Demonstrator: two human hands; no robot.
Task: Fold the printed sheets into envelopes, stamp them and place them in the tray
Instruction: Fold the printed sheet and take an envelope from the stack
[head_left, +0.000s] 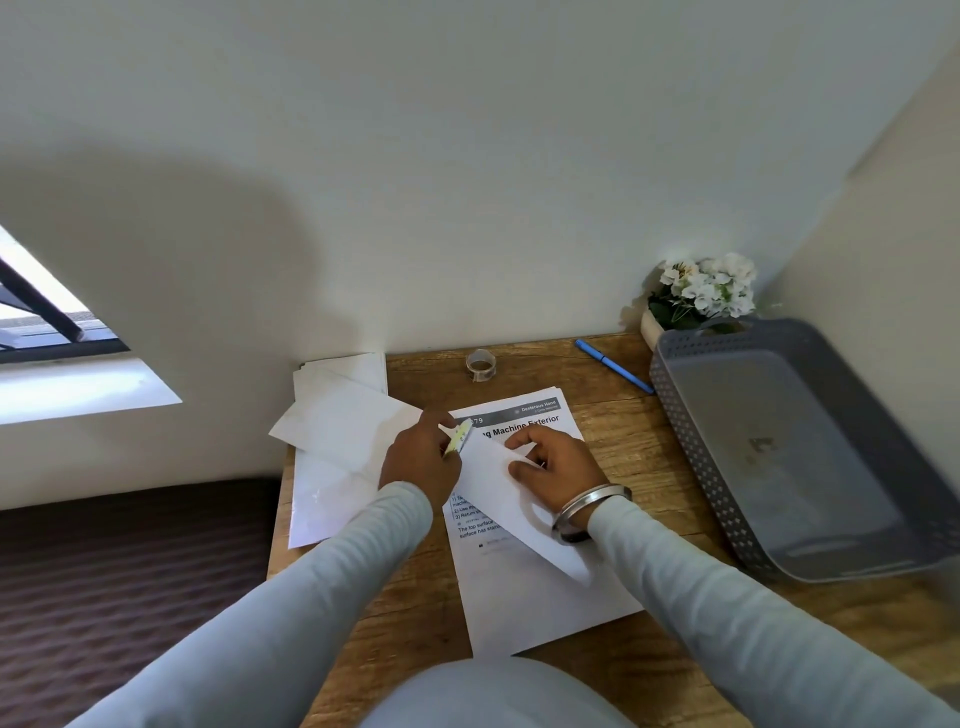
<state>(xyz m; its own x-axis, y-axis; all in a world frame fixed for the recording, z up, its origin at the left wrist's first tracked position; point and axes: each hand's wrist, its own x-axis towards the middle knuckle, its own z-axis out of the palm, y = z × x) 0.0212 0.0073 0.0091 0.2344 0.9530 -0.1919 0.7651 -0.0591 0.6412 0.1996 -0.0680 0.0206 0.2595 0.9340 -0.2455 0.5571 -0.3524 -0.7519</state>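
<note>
Pinching a small yellow-and-white strip (458, 438) (its print is too blurred to read) between thumb and fingertips, the left hand (421, 457) hovers just beside the right hand (558, 465), whose curled fingers grip a folded white paper sheet (498, 493). That sheet lies on the stack of white printed sheets (530, 597) at the centre of the brown wooden table (649, 467). At nine o'clock lies a pile of plain white papers (337, 431); at three o'clock, the grey perforated plastic tray (696, 467); at twelve, a clear tape roll (480, 365) and a blue pen (613, 365).
</note>
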